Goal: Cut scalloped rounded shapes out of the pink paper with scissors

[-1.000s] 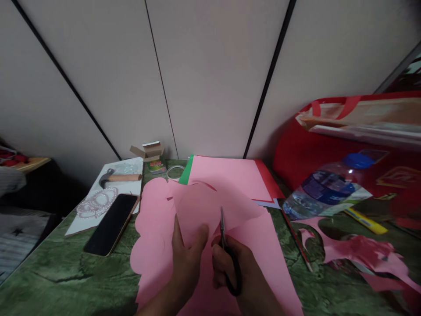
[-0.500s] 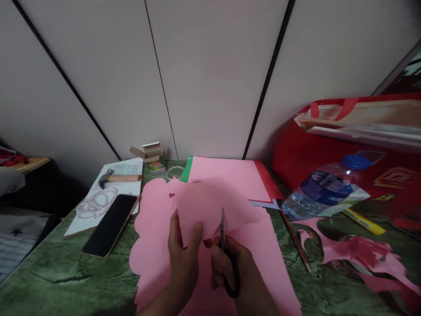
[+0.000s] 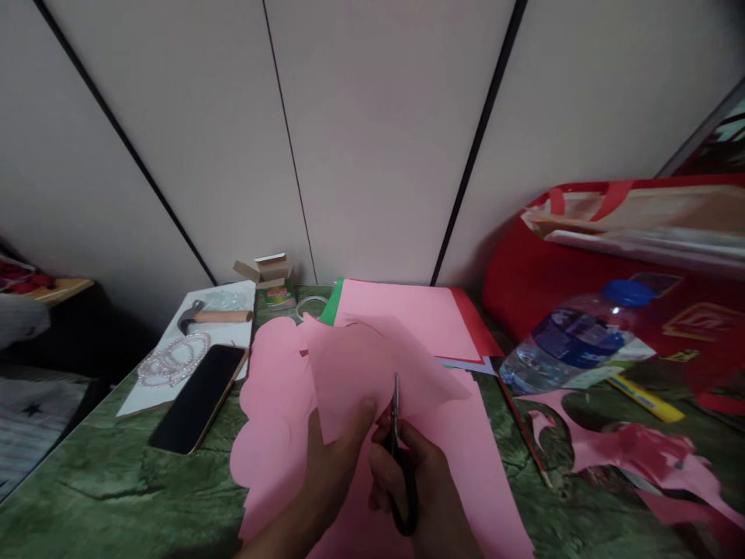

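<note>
My left hand (image 3: pixel 334 458) is closed on a pink paper sheet (image 3: pixel 352 369), its thumb on top near a faint curved line. In my right hand (image 3: pixel 422 473) is a pair of scissors (image 3: pixel 406 485) with black handles. The blades point away from me and stand in a cut at the sheet's near side, just right of my left thumb. Below both hands lies a stack of pink paper (image 3: pixel 466 466). Round-edged pink paper pieces (image 3: pixel 265 435) rest on its left part. The lower blade is hidden by the paper.
To the left are a phone (image 3: pixel 199 400), a hammer (image 3: pixel 218 317), a bead string (image 3: pixel 174 361) and a small opened box (image 3: pixel 276 283). At right lie a water bottle (image 3: pixel 573 338), a red pencil (image 3: pixel 527 435), pink scraps (image 3: pixel 640 450), a yellow cutter (image 3: pixel 649 397) and a red bag (image 3: pixel 524 272).
My left thumb has shifted right along the sheet, closer to the scissors. The cut sheet has turned slightly, and the scissors point more straight ahead.
</note>
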